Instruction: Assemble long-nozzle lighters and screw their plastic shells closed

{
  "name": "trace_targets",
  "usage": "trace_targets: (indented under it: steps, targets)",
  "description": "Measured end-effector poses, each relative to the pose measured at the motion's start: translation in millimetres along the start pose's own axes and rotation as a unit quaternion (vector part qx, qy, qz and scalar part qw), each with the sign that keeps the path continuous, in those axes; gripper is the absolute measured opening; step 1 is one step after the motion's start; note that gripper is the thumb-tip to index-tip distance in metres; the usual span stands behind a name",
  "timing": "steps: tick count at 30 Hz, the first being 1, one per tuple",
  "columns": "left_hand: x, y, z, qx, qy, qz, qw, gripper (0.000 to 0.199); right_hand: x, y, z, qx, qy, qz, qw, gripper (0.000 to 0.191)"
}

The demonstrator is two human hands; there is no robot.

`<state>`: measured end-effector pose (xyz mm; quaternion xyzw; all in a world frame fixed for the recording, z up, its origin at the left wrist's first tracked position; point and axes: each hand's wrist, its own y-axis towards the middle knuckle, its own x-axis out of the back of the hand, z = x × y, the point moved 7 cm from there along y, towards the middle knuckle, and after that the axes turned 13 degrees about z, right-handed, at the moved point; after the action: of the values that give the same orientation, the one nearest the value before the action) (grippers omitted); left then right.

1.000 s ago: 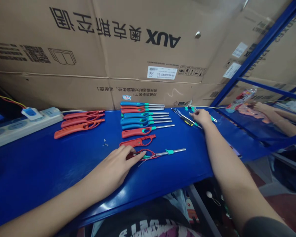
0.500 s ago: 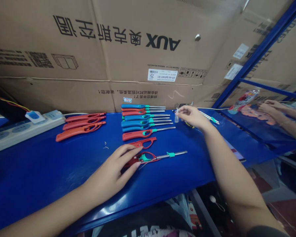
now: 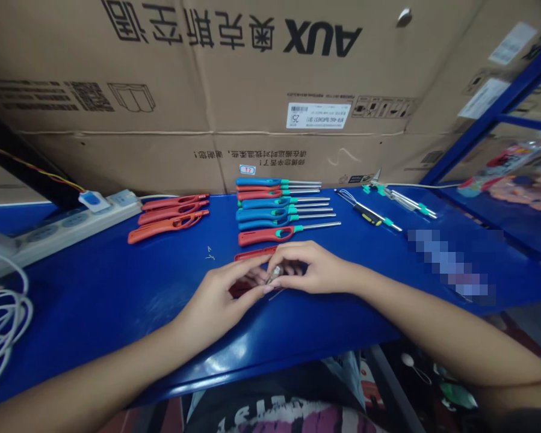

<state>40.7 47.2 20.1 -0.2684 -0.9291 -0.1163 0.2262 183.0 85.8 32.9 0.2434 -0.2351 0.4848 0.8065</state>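
Both hands meet near the table's front edge. My right hand [image 3: 313, 267] pinches a small clear plastic piece [image 3: 275, 273] between thumb and fingertips. My left hand [image 3: 229, 285] curls round a red lighter shell [image 3: 239, 290], its fingertips close to that piece. Most of the shell is hidden under the fingers. Just behind them lies another red shell half [image 3: 254, 253], partly covered. Further back, several blue and red stick lighters [image 3: 263, 216] with metal tubes lie in a row.
Red and orange handle shells [image 3: 171, 219] lie left, near a white power strip [image 3: 71, 225]. Tiny metal pins [image 3: 210, 254] are on the blue table [image 3: 162, 313]. A black-and-yellow cutter [image 3: 367, 214] and metal tubes with green parts [image 3: 414, 204] lie right. A cardboard wall [image 3: 234, 108] stands behind.
My right hand has come from the back right to the middle with the clear plastic piece, joining my left hand. The lighter's metal tube is now hidden. The view has shifted.
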Motion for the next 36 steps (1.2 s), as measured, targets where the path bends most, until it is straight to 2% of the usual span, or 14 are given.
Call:
trace_targets:
  steps: [5, 10, 17, 22, 27, 36]
  targets:
    - [3.1, -4, -6, -0.020, 0.053, -0.025, 0.998, 0.032, 13, -4, 2, -0.004, -0.042, -0.008, 0.999, 0.020]
    - [9.9, -5, -5, -0.010, 0.025, -0.058, 0.998, 0.019, 7, -7, 7, -0.015, -0.114, 0.090, 0.989, 0.022]
    - [13.2, 1, 9, 0.026, -0.025, -0.071, 0.997, 0.026, -9, -8, 6, -0.018, -0.152, 0.154, 0.976, 0.019]
    - [14.4, 3, 20, 0.069, -0.057, -0.063, 0.994, 0.038, -7, -7, 4, -0.026, -0.170, 0.153, 0.973, 0.009]
    - [12.2, 4, 28, 0.117, -0.129, -0.054, 0.983, 0.050, -3, -7, 2, -0.023, -0.179, 0.144, 0.973, 0.008]
    - [7.8, 6, 30, 0.140, -0.171, -0.029, 0.975, 0.047, 1, -10, -2, -0.056, -0.257, 0.146, 0.954, 0.012]
